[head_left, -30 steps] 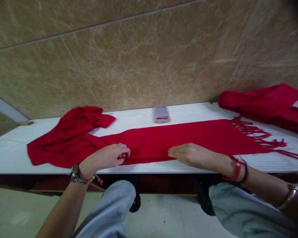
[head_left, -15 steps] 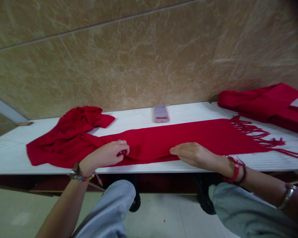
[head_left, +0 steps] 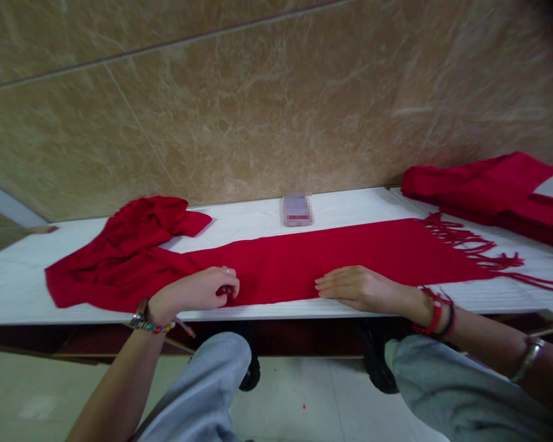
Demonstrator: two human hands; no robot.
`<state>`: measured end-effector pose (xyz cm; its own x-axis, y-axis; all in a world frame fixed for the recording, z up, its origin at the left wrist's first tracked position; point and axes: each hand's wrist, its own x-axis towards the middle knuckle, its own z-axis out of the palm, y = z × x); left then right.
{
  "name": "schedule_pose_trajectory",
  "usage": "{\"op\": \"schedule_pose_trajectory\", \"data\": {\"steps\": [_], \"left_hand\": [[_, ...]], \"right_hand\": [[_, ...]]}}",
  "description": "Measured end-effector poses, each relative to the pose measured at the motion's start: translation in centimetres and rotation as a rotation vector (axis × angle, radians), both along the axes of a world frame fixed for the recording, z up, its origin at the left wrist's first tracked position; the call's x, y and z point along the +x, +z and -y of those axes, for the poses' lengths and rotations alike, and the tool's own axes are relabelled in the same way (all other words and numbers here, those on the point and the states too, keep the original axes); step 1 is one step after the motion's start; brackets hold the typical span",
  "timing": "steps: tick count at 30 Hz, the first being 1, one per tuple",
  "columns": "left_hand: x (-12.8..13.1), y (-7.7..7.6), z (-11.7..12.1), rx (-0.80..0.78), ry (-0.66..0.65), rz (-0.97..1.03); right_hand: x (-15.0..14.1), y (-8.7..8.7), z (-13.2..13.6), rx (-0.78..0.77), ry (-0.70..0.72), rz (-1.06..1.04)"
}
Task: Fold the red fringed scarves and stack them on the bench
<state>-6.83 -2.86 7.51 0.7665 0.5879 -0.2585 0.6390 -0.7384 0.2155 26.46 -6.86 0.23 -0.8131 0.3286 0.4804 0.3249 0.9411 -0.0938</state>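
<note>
Left hand (head_left: 205,290): ring (head_left: 227,271) (multicoloured beads (head_left: 157,329) below). Right arm (head_left: 486,339): red bracelet (head_left: 434,314), black band (head_left: 450,320), silver bangle (head_left: 529,358). Pale trousers (head_left: 205,380).

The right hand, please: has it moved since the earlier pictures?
Yes. Against the blurred flat object near the wall, the right hand has shifted slightly to the right along the fringed red scarf.

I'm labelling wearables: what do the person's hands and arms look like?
Left hand: a ring, a dark wristband and a multicoloured beaded bracelet. Right hand: a red bracelet, black band and, higher up, silver-coloured bangle. No sleeves show.
</note>
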Motion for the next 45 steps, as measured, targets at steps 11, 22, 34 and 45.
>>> {"op": "schedule_pose_trajectory", "data": {"steps": [11, 22, 34, 45], "left_hand": [[0.3, -1.2, 0.0, -0.05, -0.011, -0.04], [2.8, -0.9, -0.5, 0.149, 0.111, 0.225], [4.8, -5.6, -3.2, 0.2, 0.181, -0.011], [5.7, -3.4, -1.6, 0.377, -0.072, 0.081]], "right_hand": [[0.4, 0.8, 0.2, -0.036, 0.036, 0.06], [-1.0, 1.1, 0.3, -0.172, -0.205, -0.053], [-2.4, 0.2, -2.3, -0.252, -0.35, 0.283], [-1.8, 2.5, -2.3, -0.168, -0.443, 0.169]]}}
